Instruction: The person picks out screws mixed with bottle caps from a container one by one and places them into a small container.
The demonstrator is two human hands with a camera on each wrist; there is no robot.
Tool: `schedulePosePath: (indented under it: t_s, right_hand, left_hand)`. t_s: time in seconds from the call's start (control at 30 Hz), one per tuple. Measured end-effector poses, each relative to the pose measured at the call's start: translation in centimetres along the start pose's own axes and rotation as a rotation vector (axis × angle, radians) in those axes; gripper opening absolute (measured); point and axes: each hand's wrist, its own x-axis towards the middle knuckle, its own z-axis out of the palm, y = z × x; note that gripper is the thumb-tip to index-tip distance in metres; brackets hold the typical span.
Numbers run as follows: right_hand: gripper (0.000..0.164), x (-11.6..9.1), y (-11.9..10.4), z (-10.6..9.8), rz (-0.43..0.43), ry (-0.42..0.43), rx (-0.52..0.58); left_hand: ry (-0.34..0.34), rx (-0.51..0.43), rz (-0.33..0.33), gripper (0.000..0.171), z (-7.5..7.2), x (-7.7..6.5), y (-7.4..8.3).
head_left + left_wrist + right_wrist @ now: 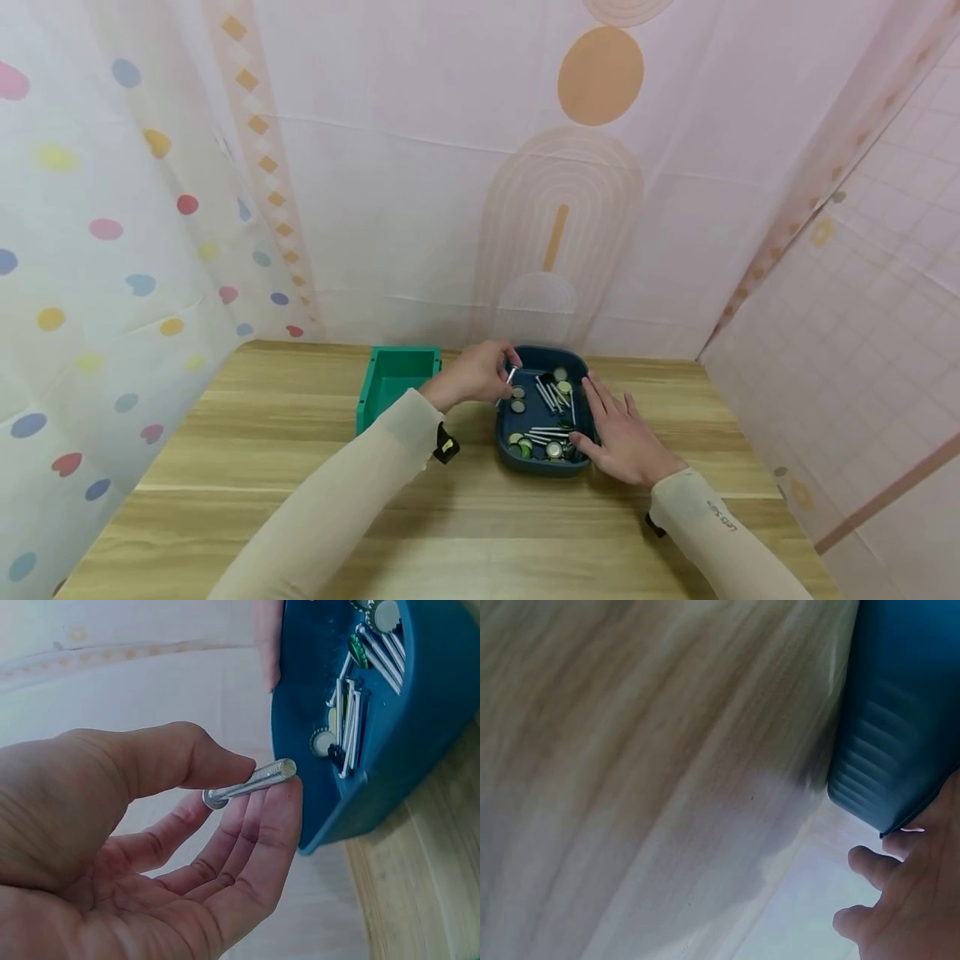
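By tray rim (543,467), bolt (259,780) (silver) pinched btwn tips of L fingers (277,825), R fingers (598,400) outstretched.

**Blue tray (542,468) and green bin (405,357) share the wood-grain surface (517,533)!**

And what a stage, yellow-brown with darker streaks running crosswise past the blue tray! The tray sits flat, upright, base down on the grain. To its left, near but not touching, stands the green bin, partly hidden in the head view. The surface stretches well out in front of the tray, on past its right side, and the far edge runs just behind it!
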Motion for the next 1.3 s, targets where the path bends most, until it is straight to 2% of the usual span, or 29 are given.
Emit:
schedulePosePath:
  t_s: [0.23,0.53,0.77,1.1,1.3]
  right_hand:
    - [0.097,-0.1,0.1,0.0,-0.001,0.002,0.004]
    - [0.096,0.1,0.1,0.1,-0.017,0.003,-0.004]
    - [0.096,0.0,0.1,0.2,-0.026,0.006,0.007]
    - [0.097,-0.3,0.2,0.0,-0.006,-0.002,0.016]
    - [0.097,-0.6,0.1,0.0,-0.005,0.002,0.017]
  left_hand:
    - [0.052,0.004,0.006,0.042,-1.3,-1.2,-1.5]
    - [0.079,-0.019,-0.035,0.037,-3.2,-2.7,-3.6]
    - [0.111,-0.01,-0.015,0.037,-4.5,-3.7,-5.9]
    - [0.176,0.045,0.016,0.035,-5.2,-4.6,-8.6]
    - [0.183,0.043,-0.026,0.038,-5.1,-5.0,-9.9]
